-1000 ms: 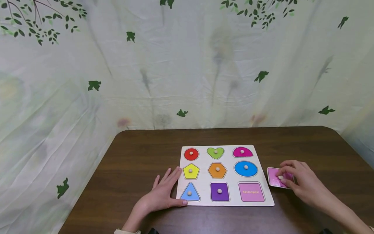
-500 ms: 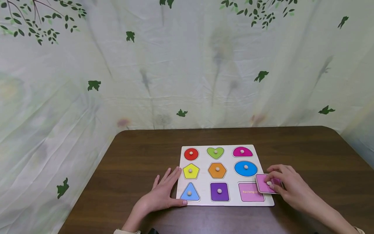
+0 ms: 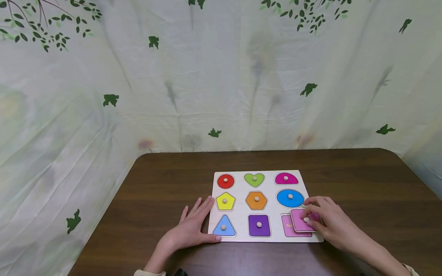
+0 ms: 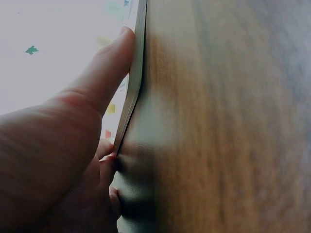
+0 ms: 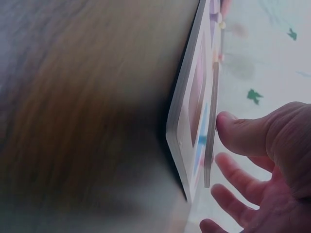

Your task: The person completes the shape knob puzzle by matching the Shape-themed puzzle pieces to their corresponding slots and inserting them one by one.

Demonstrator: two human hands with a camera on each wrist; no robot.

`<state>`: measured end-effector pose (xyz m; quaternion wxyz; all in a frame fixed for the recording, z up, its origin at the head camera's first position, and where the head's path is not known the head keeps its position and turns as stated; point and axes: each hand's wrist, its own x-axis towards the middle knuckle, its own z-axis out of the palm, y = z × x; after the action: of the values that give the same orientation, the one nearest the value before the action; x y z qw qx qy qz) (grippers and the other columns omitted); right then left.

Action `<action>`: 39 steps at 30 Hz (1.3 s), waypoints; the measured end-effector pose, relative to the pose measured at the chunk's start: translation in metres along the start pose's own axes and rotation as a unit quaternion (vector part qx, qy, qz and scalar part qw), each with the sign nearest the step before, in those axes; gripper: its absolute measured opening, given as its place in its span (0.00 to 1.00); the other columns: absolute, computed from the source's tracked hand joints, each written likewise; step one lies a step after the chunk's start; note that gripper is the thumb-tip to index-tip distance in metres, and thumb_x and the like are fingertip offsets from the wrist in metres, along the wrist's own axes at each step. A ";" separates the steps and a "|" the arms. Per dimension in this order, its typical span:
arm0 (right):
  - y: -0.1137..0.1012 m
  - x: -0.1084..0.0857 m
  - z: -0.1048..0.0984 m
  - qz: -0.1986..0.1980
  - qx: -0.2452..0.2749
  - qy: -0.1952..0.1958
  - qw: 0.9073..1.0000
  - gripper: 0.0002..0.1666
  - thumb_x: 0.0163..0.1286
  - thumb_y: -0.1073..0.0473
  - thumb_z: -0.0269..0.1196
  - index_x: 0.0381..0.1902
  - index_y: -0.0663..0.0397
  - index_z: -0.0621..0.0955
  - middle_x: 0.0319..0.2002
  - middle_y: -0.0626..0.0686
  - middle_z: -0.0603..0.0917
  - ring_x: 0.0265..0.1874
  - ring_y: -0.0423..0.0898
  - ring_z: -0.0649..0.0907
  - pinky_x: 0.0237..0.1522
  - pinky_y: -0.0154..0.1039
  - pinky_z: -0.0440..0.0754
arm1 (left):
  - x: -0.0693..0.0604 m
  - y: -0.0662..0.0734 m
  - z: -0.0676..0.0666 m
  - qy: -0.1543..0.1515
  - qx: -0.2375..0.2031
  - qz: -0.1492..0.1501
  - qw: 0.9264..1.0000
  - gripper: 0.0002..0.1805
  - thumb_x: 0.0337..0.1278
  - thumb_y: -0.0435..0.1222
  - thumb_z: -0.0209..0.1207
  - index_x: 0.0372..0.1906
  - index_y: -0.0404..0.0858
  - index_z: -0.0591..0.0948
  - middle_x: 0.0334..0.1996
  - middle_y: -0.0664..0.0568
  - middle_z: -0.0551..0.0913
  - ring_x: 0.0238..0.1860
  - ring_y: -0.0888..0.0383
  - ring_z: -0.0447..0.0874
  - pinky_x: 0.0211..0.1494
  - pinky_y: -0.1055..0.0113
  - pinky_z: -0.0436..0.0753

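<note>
My right hand (image 3: pixel 333 222) pinches the small pale knob of a pink rectangular puzzle piece (image 3: pixel 299 222). The piece is over the right part of the pink rectangle slot (image 3: pixel 288 230) at the board's near right corner and covers most of its printed word. In the right wrist view a gap shows between the piece (image 5: pixel 212 131) and the board (image 5: pixel 187 121). My left hand (image 3: pixel 191 226) rests against the left side of the white puzzle board (image 3: pixel 241 235), thumb on its near left corner and fingers spread along the edge.
Knobbed pieces sit in the other slots, among them a purple square (image 3: pixel 254 230), a blue oval (image 3: pixel 284 197) and a blue triangle (image 3: pixel 219 230). The board lies on a dark brown wooden table (image 3: pixel 165 180). A leaf-printed pale curtain (image 3: pixel 221 84) hangs behind the table.
My right hand has carried the pink rectangular piece leftward from the table beside the board to over the rectangle slot. The left hand and the board have stayed in place.
</note>
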<state>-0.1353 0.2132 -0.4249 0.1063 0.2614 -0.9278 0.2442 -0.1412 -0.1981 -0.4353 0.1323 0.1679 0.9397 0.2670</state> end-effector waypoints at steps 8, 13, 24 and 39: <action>-0.008 0.004 0.005 -0.001 -0.004 -0.015 1.000 0.23 0.51 0.67 0.76 0.31 0.30 0.82 0.45 0.45 0.79 0.52 0.52 0.74 0.49 0.57 0.75 | 0.000 0.003 -0.001 0.000 0.000 0.005 1.000 0.61 0.43 0.64 0.68 0.79 0.44 0.52 0.78 0.52 0.50 0.77 0.44 0.37 0.70 0.35 0.35; -0.011 0.006 0.009 0.006 -0.008 -0.027 1.000 0.21 0.50 0.64 0.77 0.31 0.30 0.83 0.45 0.44 0.79 0.52 0.51 0.74 0.50 0.56 0.75 | 0.000 0.004 -0.001 0.000 -0.002 0.003 1.000 0.61 0.43 0.64 0.68 0.79 0.44 0.52 0.78 0.52 0.50 0.77 0.44 0.37 0.70 0.35 0.34; -0.014 0.009 0.014 0.026 -0.010 -0.060 0.998 0.18 0.50 0.60 0.78 0.29 0.28 0.83 0.45 0.43 0.78 0.52 0.49 0.73 0.50 0.54 0.74 | 0.001 0.005 -0.001 -0.002 -0.003 0.006 1.000 0.61 0.43 0.64 0.68 0.79 0.44 0.53 0.78 0.52 0.50 0.77 0.44 0.37 0.70 0.35 0.35; -0.013 0.006 0.016 0.005 0.012 -0.045 0.999 0.22 0.51 0.64 0.76 0.32 0.26 0.83 0.50 0.46 0.78 0.56 0.53 0.72 0.51 0.58 0.75 | 0.002 0.001 -0.002 0.001 -0.003 0.011 1.000 0.61 0.43 0.64 0.68 0.79 0.44 0.53 0.78 0.52 0.50 0.77 0.43 0.37 0.70 0.34 0.35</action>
<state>-0.1344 0.1934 -0.4318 0.0597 0.2685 -0.9299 0.2440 -0.1435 -0.1973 -0.4334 0.1292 0.1777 0.9372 0.2709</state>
